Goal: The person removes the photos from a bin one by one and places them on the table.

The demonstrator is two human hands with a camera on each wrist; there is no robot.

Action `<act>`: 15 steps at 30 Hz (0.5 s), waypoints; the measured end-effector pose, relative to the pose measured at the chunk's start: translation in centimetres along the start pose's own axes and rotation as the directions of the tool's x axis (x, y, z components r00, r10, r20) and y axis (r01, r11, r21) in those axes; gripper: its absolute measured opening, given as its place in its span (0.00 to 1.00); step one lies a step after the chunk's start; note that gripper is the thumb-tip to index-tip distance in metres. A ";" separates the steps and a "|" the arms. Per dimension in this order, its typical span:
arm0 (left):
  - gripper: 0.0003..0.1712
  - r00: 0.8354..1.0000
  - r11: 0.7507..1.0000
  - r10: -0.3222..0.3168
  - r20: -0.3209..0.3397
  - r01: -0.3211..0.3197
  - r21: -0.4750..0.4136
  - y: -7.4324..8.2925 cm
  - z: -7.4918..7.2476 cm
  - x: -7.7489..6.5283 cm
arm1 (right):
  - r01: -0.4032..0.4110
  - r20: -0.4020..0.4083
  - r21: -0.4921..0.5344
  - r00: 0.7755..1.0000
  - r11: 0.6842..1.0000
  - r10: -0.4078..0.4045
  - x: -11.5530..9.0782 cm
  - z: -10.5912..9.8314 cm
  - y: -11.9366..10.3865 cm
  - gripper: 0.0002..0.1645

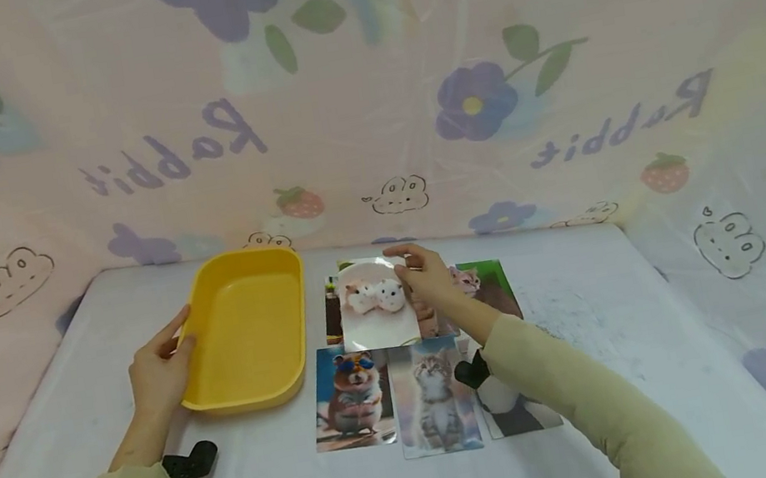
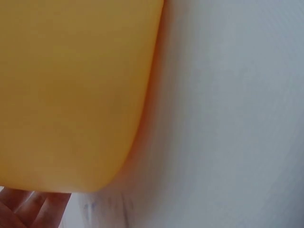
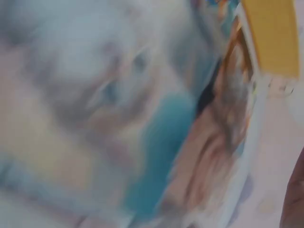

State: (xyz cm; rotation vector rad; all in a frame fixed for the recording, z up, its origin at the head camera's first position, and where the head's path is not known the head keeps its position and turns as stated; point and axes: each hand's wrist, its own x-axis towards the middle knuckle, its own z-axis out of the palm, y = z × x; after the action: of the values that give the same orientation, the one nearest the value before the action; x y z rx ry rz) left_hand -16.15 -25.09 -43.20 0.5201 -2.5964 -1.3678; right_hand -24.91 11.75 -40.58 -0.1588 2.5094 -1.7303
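Observation:
My left hand [image 1: 161, 376] grips the left side of a yellow plastic tray [image 1: 246, 329], thumb at the rim; the left wrist view shows fingers [image 2: 35, 209] at the tray's edge. With my right hand [image 1: 429, 275] I pinch the upper right corner of a photo card [image 1: 381, 319] picturing two small white furry animals. That card overlaps other picture cards behind it. Below it lie a card of a hamster in sunglasses [image 1: 353, 400] and a kitten card [image 1: 435, 399]. The right wrist view shows the kitten card [image 3: 95, 109] close up and blurred.
A card with a green edge [image 1: 493, 288] lies right of my right hand, and a black-and-white picture card [image 1: 521, 410] is partly under my right forearm. Everything rests on a white-covered table [image 1: 597, 338]. A printed rabbit-and-flower curtain [image 1: 346, 110] rises behind and at both sides.

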 end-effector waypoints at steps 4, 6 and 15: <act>0.26 1.000 1.000 -0.001 0.008 0.001 0.003 0.1 0.0 0.0 | -0.048 -0.038 -0.004 0.998 0.999 0.048 -0.5 -2.5 1.5 0.18; 0.26 1.000 1.000 -0.005 0.011 0.005 0.007 0.1 0.0 0.0 | -0.061 -0.057 -0.025 0.997 0.998 0.060 -0.8 -3.8 2.2 0.19; 0.26 0.999 1.000 -0.020 0.027 0.020 0.001 0.0 0.1 0.2 | -0.111 -0.127 -0.084 0.987 0.990 0.100 -2.2 -9.1 5.2 0.21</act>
State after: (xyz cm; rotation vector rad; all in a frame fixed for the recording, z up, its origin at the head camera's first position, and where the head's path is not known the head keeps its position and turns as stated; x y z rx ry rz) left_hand -16.33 -25.10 -43.29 0.5328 -2.6199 -1.3894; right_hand -24.10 22.31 -42.13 0.0759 2.6307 -1.6336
